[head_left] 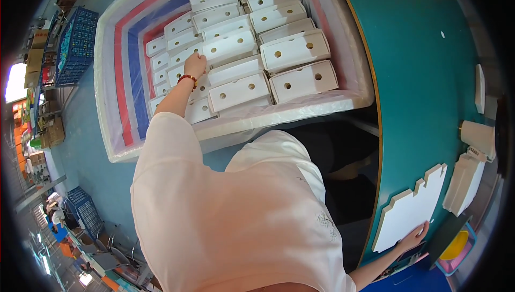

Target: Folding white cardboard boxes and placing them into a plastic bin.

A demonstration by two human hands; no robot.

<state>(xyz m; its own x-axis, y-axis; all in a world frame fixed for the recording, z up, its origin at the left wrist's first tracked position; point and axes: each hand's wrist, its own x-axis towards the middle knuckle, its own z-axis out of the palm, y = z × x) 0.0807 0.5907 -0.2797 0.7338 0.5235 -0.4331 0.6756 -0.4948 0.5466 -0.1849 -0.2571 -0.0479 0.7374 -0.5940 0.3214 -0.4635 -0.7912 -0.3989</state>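
Observation:
Rows of white cardboard boxes (238,91), each with two round holes, fill much of a large lined bin (241,123) in front of me. My left hand (195,65) reaches into the left-hand rows. Its fingers are closed at the edge of one white box (185,55), and a beaded bracelet circles the wrist. Far to the right, flat white cardboard blanks (410,209) with notched edges lie in a stack on a green table. At the stack's near right corner, my right hand (414,237) has its fingers bent against the edge of a blank.
The green table (413,77) runs along the bin's right side. On its far edge stand a pale cup-like container (477,137) and a bundle of folded white card (464,182). A yellow and pink tray (456,249) sits at lower right. Blue crates (79,45) stand at left.

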